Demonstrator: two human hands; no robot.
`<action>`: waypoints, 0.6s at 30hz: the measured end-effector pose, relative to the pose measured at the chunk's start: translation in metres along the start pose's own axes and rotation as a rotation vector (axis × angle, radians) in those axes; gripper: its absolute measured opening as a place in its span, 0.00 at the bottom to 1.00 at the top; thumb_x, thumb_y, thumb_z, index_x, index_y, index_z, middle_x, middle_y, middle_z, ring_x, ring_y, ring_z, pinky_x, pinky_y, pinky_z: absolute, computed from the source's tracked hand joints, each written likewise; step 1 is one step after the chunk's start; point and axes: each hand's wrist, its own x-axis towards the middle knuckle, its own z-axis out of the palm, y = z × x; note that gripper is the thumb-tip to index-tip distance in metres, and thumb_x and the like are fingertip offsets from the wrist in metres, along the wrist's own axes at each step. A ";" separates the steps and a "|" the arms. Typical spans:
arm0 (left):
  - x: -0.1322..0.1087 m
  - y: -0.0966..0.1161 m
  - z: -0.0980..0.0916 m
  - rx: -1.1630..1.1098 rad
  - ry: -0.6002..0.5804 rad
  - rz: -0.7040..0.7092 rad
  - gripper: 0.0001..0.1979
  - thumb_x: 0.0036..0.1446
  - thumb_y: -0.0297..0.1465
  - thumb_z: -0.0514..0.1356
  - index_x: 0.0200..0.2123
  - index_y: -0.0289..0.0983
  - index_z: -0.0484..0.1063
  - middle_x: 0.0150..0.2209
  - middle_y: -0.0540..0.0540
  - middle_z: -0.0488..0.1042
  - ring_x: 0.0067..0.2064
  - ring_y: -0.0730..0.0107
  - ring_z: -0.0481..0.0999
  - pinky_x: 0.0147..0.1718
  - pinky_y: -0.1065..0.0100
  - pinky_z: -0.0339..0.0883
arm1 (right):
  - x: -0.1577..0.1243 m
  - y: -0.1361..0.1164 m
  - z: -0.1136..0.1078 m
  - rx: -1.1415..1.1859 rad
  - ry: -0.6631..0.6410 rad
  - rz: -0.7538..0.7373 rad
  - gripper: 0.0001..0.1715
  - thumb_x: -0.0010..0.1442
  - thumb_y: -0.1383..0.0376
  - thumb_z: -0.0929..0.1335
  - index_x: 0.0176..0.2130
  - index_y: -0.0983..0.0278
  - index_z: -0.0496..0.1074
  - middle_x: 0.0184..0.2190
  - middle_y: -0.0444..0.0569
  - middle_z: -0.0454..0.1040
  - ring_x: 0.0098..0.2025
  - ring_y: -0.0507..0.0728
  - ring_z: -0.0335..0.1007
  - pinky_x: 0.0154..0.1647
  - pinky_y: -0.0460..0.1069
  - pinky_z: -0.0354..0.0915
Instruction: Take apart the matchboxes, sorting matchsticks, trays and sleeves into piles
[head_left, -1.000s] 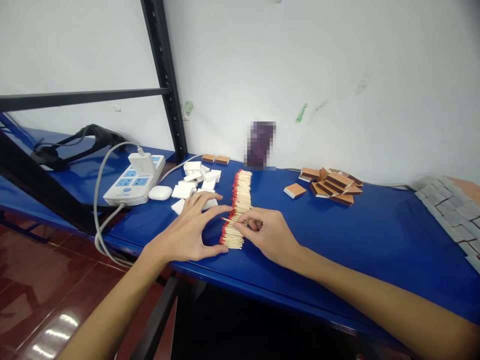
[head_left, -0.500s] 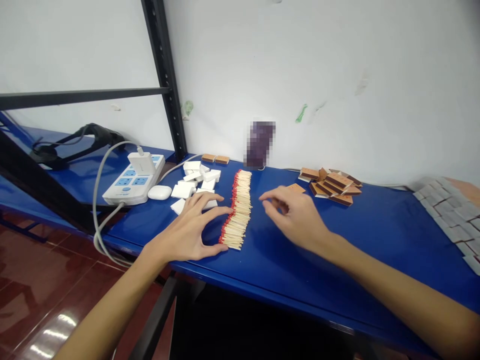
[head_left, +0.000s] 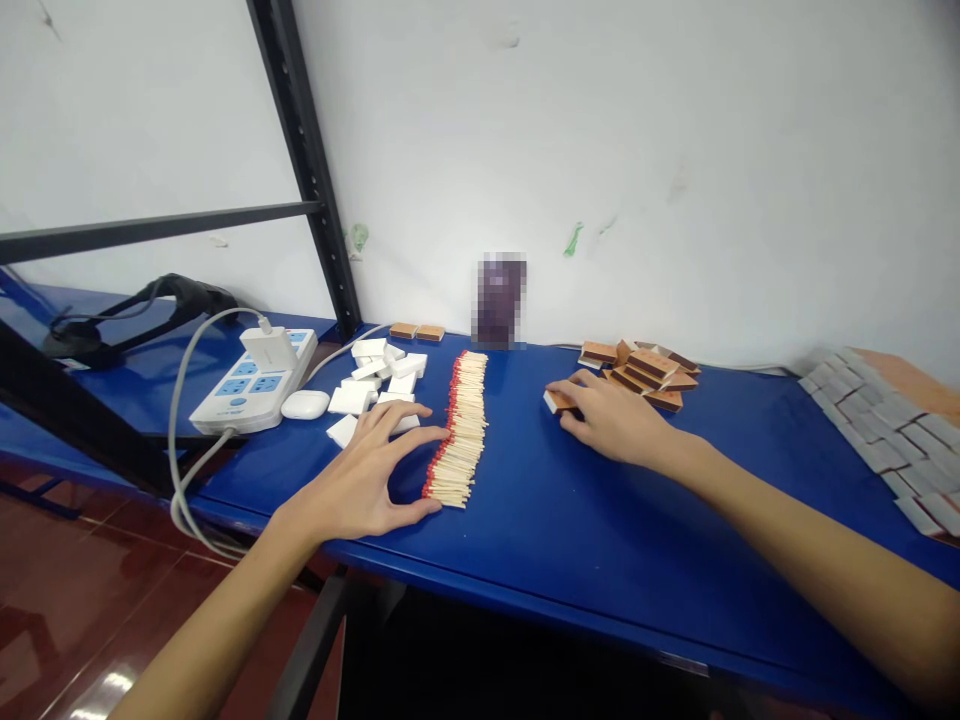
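A long row of matches (head_left: 463, 430), red heads to the left, lies on the blue table. My left hand (head_left: 367, 470) rests at its near left side, thumb and fingers spread apart. The thumb tip touches the nearest matches and the index fingertip meets the red heads. To the right of the row, my right hand (head_left: 615, 415) is closed on a matchbox (head_left: 556, 402), whose white end sticks out on the left. Behind that hand is a heap of brown matchbox sleeves (head_left: 649, 368). White matchbox trays (head_left: 367, 375) lie scattered behind my left hand.
A power strip (head_left: 259, 385) with a charger and a looping white cable (head_left: 178, 420) stands at left, beside a white earbud case (head_left: 305, 404). Two matchboxes (head_left: 417, 332) lie by the wall. A blurred phone (head_left: 499, 300) leans there. Grey stacked boxes (head_left: 885, 420) sit far right.
My right hand has lowered onto the matchbox and closed on it; before, it hovered just in front of it. My left hand stays against the matches. The view has shifted slightly.
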 end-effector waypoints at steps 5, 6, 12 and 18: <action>0.001 0.000 0.000 0.005 -0.020 0.000 0.31 0.58 0.44 0.64 0.63 0.48 0.61 0.64 0.42 0.57 0.67 0.51 0.55 0.65 0.46 0.54 | -0.025 -0.041 -0.012 0.115 -0.034 -0.139 0.20 0.61 0.59 0.64 0.52 0.61 0.70 0.45 0.52 0.72 0.40 0.61 0.72 0.42 0.55 0.65; 0.001 0.000 0.000 0.003 -0.021 0.004 0.31 0.58 0.44 0.64 0.63 0.47 0.61 0.64 0.42 0.58 0.67 0.51 0.56 0.65 0.46 0.54 | -0.030 -0.050 -0.013 0.114 -0.016 -0.185 0.20 0.61 0.59 0.64 0.51 0.62 0.70 0.45 0.53 0.72 0.42 0.62 0.71 0.44 0.56 0.64; 0.001 0.001 0.000 -0.021 -0.015 -0.002 0.33 0.57 0.44 0.64 0.64 0.47 0.60 0.64 0.42 0.60 0.66 0.50 0.58 0.65 0.47 0.57 | -0.040 -0.076 -0.014 0.192 -0.016 -0.303 0.19 0.62 0.61 0.63 0.51 0.64 0.71 0.45 0.54 0.72 0.44 0.62 0.69 0.46 0.57 0.63; 0.000 -0.001 0.003 -0.048 -0.010 -0.015 0.35 0.57 0.45 0.65 0.65 0.44 0.60 0.64 0.40 0.61 0.66 0.50 0.60 0.65 0.48 0.58 | -0.027 -0.071 -0.010 0.387 -0.003 -0.231 0.19 0.60 0.62 0.65 0.51 0.63 0.69 0.45 0.52 0.72 0.45 0.60 0.70 0.49 0.56 0.65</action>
